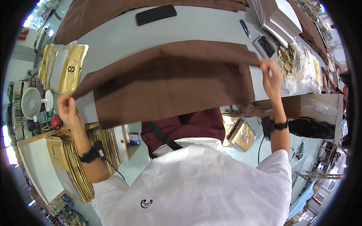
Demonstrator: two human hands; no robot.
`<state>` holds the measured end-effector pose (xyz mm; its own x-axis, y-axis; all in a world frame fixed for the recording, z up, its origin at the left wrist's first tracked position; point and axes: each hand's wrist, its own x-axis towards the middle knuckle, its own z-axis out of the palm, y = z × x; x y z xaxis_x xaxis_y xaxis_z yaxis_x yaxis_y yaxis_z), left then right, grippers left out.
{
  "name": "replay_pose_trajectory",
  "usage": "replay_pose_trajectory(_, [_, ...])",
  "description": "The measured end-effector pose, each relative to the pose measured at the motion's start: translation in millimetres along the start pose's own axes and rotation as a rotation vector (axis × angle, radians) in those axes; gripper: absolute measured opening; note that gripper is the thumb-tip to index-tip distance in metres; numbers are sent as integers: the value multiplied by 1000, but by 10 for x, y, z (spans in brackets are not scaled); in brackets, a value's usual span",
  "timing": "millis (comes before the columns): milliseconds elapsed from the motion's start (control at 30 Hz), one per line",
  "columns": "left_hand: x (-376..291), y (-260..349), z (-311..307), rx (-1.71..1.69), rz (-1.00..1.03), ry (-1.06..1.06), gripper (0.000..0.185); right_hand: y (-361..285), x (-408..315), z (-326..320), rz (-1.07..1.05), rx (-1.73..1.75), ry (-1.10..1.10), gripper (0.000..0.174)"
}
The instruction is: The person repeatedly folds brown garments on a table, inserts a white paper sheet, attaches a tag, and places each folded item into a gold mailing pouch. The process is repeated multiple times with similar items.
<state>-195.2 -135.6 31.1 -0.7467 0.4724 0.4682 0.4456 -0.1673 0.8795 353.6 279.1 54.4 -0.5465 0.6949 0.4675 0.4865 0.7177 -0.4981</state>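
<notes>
A brown cloth with pinked edges spreads across the front of the grey table and hangs slightly over the near edge. My left hand pinches its far left corner beside the gold bags. On the other side, my right hand grips the far right corner. Between the two hands the cloth's far edge is raised and bowed, casting a dark shadow on the part below it. Both hands look slightly blurred.
Gold printed bags lie at the table's left. Farther back are a black phone, a blue pen and more brown cloth. At right stand a small box of dark pieces, cords and white card stacks.
</notes>
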Motion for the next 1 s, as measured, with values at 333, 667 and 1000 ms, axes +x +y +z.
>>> replay_pose_trajectory(333, [-814, 36, 92, 937, 98, -454, 51, -160, -571, 392, 14, -85, -241, 36])
replay_pose_trajectory(667, [-501, -439, 392, 942, 74, -522, 49, 34, 128, 956, -135, -381, -383, 53])
replay_pose_trajectory(1000, [-655, -497, 35, 598, -500, -67, 52, 842, 1551, 6, 70, -418, 186, 22])
